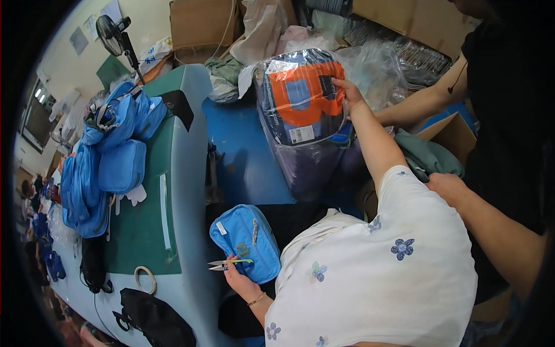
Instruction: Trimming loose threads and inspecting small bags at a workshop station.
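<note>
My left hand (243, 283) holds a pair of small thread snips (222, 265), blades pointing left. It rests at the lower edge of a blue zippered fabric bag (245, 231) lying on my lap. Farther up, my right hand (348, 94) reaches out and grips the right side of a clear plastic package (298, 95). Through the plastic show dark blue and orange print and a white label. The package sits on top of a tall plastic-wrapped bundle (306, 165).
A co-worker in black (509, 115) stands at the right, one arm behind the package, one hand on green cloth (428, 156). At left, a table (193, 231) carries blue bags (121, 165), a tape roll (144, 280) and a black bag (153, 318). Cartons (202, 23) stand behind.
</note>
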### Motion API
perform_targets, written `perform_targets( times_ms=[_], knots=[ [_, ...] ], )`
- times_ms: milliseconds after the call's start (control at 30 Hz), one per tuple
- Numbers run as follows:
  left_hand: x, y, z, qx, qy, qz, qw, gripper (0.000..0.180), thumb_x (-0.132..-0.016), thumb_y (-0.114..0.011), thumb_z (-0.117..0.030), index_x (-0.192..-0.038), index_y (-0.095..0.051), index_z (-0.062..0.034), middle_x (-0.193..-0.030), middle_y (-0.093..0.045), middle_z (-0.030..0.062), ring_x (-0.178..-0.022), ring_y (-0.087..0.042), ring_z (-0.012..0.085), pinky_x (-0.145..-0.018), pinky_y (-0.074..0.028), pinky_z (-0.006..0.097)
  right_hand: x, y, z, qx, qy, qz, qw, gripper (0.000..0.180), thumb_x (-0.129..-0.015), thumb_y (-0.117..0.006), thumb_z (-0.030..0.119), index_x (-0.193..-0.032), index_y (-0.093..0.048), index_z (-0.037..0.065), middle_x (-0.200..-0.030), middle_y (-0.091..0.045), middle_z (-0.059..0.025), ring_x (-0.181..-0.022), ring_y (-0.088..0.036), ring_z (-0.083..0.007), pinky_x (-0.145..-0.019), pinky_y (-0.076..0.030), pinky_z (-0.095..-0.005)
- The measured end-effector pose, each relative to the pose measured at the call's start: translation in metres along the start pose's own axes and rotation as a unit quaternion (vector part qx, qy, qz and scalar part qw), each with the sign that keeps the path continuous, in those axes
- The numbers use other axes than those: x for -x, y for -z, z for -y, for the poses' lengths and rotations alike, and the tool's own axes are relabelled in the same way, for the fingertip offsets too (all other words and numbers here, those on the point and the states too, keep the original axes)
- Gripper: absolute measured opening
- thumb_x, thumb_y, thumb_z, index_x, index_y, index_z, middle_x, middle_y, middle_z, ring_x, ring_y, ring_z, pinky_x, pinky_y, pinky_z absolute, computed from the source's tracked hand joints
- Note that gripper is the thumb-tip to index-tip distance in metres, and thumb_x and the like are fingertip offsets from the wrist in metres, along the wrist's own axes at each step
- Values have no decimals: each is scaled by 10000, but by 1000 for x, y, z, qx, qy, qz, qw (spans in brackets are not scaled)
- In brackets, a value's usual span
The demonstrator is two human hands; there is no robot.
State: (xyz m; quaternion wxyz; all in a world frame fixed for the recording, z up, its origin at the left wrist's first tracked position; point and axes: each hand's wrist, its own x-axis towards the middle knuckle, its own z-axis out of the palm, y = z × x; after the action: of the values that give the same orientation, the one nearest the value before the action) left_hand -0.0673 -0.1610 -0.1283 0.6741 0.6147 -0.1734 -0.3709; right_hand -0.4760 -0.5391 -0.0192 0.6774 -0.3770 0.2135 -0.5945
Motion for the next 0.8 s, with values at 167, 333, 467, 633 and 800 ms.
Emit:
perform_targets(
  times_ms=[167, 333, 467, 633, 800],
  knots=[
    [-2, 1, 1, 5, 0, -1, 1000, 303, -964, -431, -222, -1045, -581, 28, -1034, -584, 86, -1002, -506, 158, -924, -366, 291, -13, 4, -35, -23, -36, -7, 999, 245, -839, -577, 61, -1067, -605, -25, -978, -672, -138, -852, -669, -239, -807, -544, -362],
    [-2, -1, 2, 6, 3, -10, 1000, 284, -958, -440, -201, -1064, -574, 26, -1006, -607, 91, -990, -513, 157, -913, -376, 289, -15, -24, -46, 23, -168, 71, 983, 252, -826, -588, 56, -1055, -599, -46, -962, -675, -145, -833, -676, -226, -778, -554, -350],
    [-1, 0, 2, 5, 15, -23, 1000, 286, -959, -438, -202, -1066, -574, 25, -1008, -606, 92, -988, -514, 156, -914, -374, 285, -24, -28, -59, 222, -151, 57, 961, 299, -769, -663, 43, -1046, -596, -46, -932, -677, -127, -774, -673, -198, -730, -550, -323],
    [-1, 2, 4, -4, 16, -27, 999, 299, -961, -435, -218, -1078, -570, 22, -1018, -603, 94, -989, -514, 158, -913, -375, 289, -29, -40, -62, 439, -215, 65, 870, 215, -741, -695, 98, -912, -642, -21, -808, -673, -63, -702, -635, -139, -654, -515, -282],
    [-1, 2, 3, -2, 23, -30, 999, 283, -954, -444, -208, -1039, -586, 21, -1054, -593, 91, -1004, -515, 158, -917, -372, 287, -41, -24, -39, 765, -149, 203, 592, 266, -689, -673, 104, -949, -645, 55, -748, -656, -81, -670, -588, -171, -605, -474, -337]
  ],
)
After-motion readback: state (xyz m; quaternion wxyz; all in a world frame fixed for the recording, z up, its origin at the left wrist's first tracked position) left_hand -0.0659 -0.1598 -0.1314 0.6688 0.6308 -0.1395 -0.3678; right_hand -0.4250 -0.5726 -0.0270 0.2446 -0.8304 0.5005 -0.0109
